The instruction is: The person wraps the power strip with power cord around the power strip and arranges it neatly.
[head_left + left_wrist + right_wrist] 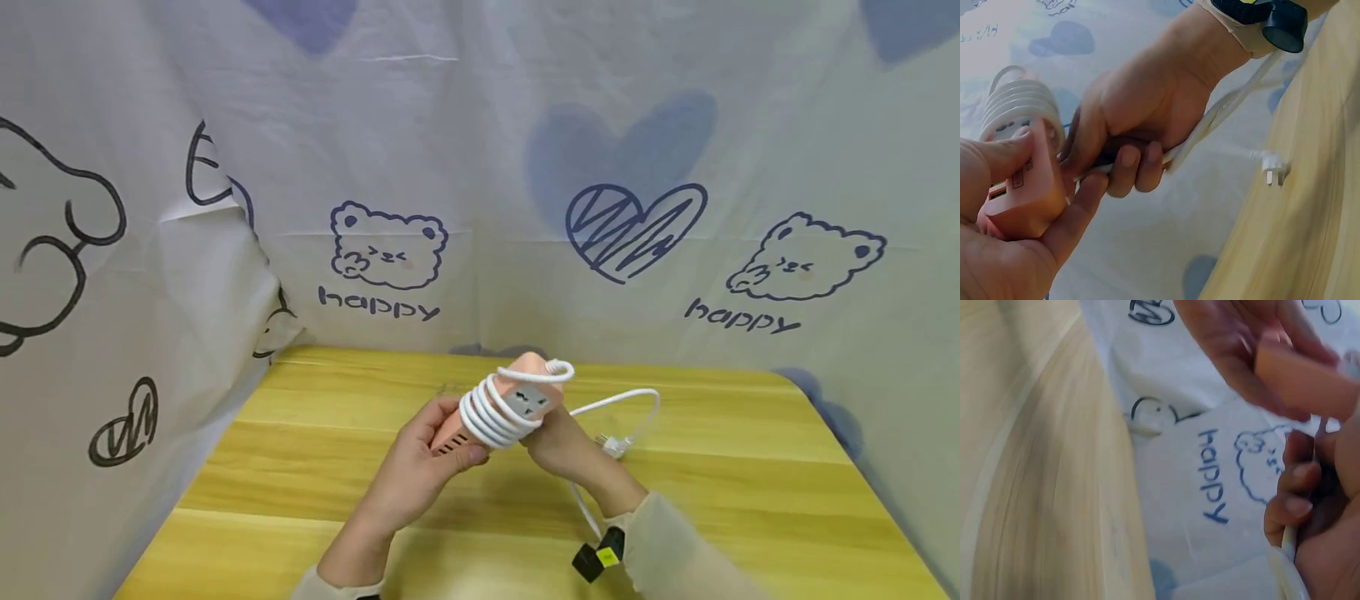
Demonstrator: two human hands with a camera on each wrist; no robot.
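Note:
A pink power strip (532, 367) is held tilted above the table, several turns of its white cord (491, 414) wound round its middle. My left hand (423, 462) grips the end with the narrow slots, thumb across the near face. Behind the strip, my right hand (562, 450) has its fingers curled round the loose cord, as the left wrist view shows at the right hand (1147, 106). From there the cord loops out to the right and ends in a white plug (615, 447). In the left wrist view the plug's (1272, 164) metal prongs show.
Under the hands is a wooden table (300, 467) with a yellowish grain. A pale cloth (480, 167) printed with hearts and bears hangs behind it and along its left side. A black wrist device (600, 554) sits by the right sleeve.

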